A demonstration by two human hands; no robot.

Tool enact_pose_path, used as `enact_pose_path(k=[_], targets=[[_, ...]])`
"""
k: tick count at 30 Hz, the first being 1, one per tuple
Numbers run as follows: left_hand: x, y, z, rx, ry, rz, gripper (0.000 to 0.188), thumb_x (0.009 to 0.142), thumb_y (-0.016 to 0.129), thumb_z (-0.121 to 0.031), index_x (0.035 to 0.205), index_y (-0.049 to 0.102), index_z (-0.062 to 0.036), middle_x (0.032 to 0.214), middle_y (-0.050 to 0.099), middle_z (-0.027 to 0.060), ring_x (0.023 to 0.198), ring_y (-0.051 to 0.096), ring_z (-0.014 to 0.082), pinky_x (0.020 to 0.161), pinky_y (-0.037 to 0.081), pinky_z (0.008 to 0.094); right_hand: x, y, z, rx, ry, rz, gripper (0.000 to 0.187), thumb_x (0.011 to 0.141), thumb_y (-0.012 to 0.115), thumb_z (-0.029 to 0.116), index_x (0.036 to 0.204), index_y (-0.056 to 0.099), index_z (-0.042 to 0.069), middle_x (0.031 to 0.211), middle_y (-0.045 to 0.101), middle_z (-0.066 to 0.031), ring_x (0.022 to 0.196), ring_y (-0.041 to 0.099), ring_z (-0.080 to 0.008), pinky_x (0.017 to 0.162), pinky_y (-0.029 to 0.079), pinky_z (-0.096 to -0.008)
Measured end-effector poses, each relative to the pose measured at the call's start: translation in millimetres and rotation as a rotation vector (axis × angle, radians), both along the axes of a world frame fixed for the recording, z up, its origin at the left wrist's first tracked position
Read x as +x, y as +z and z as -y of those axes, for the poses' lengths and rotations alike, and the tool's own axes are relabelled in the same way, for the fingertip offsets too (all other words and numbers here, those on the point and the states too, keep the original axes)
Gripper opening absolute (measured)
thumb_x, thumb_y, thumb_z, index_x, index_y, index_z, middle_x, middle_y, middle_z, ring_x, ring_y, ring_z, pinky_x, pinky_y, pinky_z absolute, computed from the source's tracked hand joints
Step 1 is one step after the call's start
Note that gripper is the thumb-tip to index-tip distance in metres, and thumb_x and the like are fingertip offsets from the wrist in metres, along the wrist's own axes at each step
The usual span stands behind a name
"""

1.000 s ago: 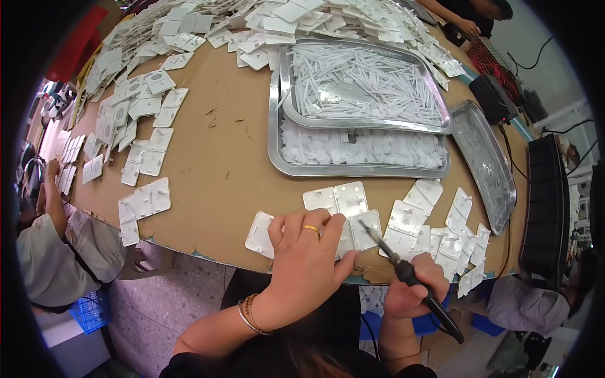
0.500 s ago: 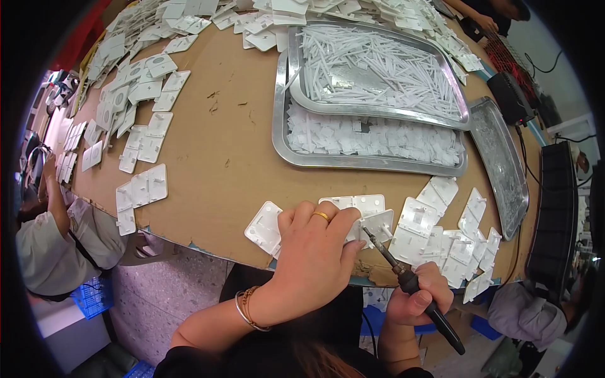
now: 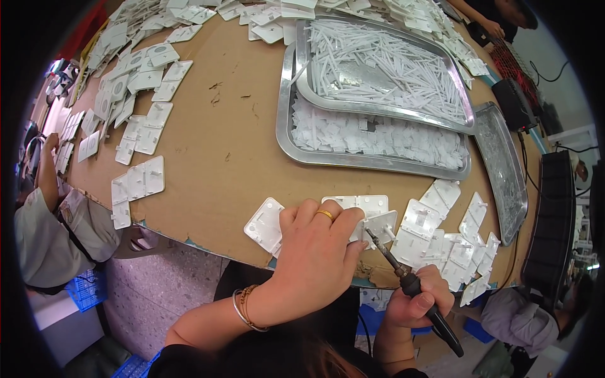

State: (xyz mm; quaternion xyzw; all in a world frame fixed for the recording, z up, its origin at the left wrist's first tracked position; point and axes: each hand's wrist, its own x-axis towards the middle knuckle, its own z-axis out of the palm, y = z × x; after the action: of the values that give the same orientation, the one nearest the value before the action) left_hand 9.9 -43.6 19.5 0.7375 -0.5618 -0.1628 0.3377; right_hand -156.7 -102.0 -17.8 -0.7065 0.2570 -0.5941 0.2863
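Observation:
Near the front edge of the table, my left hand (image 3: 318, 252) curls over a small white plastic plate (image 3: 381, 222), gripping it with fingertips and thumb; the part under the fingers is hidden. My right hand (image 3: 421, 296) is closed around the black handle of a soldering iron (image 3: 408, 280). Its metal tip points up and left and meets the plate, right beside my left thumb. Another white plate (image 3: 265, 223) lies left of my left hand, and a ribbed one (image 3: 356, 201) lies just beyond my fingers. More white plates (image 3: 416, 223) overlap to the right.
Beyond my hands a metal tray (image 3: 384, 110) of thin white sticks rests on another tray (image 3: 283, 142) holding small white pieces. A third tray (image 3: 507, 183) stands at right, near a black box (image 3: 512, 101). Piled plates (image 3: 148, 66) cover the far left. A person's arm (image 3: 49, 173) shows at left.
The whole view has shifted slightly. Both hands, the soldering iron and the plate keep nearly the same places relative to each other.

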Motion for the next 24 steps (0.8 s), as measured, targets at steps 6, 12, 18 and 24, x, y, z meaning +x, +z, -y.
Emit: enact_pose_path(k=[6,12,18,24], targets=[[-0.1,-0.2,0.3,0.005,0.003,-0.011,0.035,0.076,0.067,-0.017,0.107,0.055,-0.0049,0.095,0.051,0.0097,0.091,0.043,0.0267,0.083,0.029,0.0396,-1.4,-2.1,0.4,-0.029,-0.019,-0.003,0.024,0.090,0.054,0.028,0.082,0.044,0.007,0.066,0.042,-0.0020,0.053,0.038,-0.0132,0.051,0.031,-0.0288],[-0.2,0.3,0.5,0.002,-0.001,0.008,0.034,0.077,0.066,-0.017,0.106,0.055,-0.0042,0.095,0.051,0.0101,0.091,0.043,0.0270,0.083,0.029,0.0397,0.8,-2.1,-0.6,0.038,-0.124,0.103,0.020,0.087,0.052,0.020,0.077,0.041,0.007,0.062,0.040,-0.0022,0.052,0.036,-0.0127,0.051,0.030,-0.0277],[0.2,0.7,0.4,0.013,-0.006,0.003,0.033,0.077,0.066,-0.017,0.106,0.055,-0.0037,0.095,0.051,0.0101,0.091,0.044,0.0271,0.083,0.029,0.0399,2.3,-2.3,-1.0,0.056,-0.153,0.114,0.020,0.086,0.050,0.018,0.073,0.040,0.007,0.060,0.039,-0.0024,0.052,0.036,-0.0128,0.051,0.030,-0.0273],[0.8,0.4,0.6,0.006,-0.010,0.003,0.033,0.077,0.066,-0.017,0.105,0.055,-0.0038,0.095,0.052,0.0098,0.091,0.044,0.0269,0.083,0.029,0.0398,3.0,-2.3,-1.1,0.047,-0.165,0.118,0.020,0.085,0.051,0.017,0.072,0.040,0.007,0.060,0.039,-0.0024,0.051,0.037,-0.0130,0.051,0.030,-0.0276]])
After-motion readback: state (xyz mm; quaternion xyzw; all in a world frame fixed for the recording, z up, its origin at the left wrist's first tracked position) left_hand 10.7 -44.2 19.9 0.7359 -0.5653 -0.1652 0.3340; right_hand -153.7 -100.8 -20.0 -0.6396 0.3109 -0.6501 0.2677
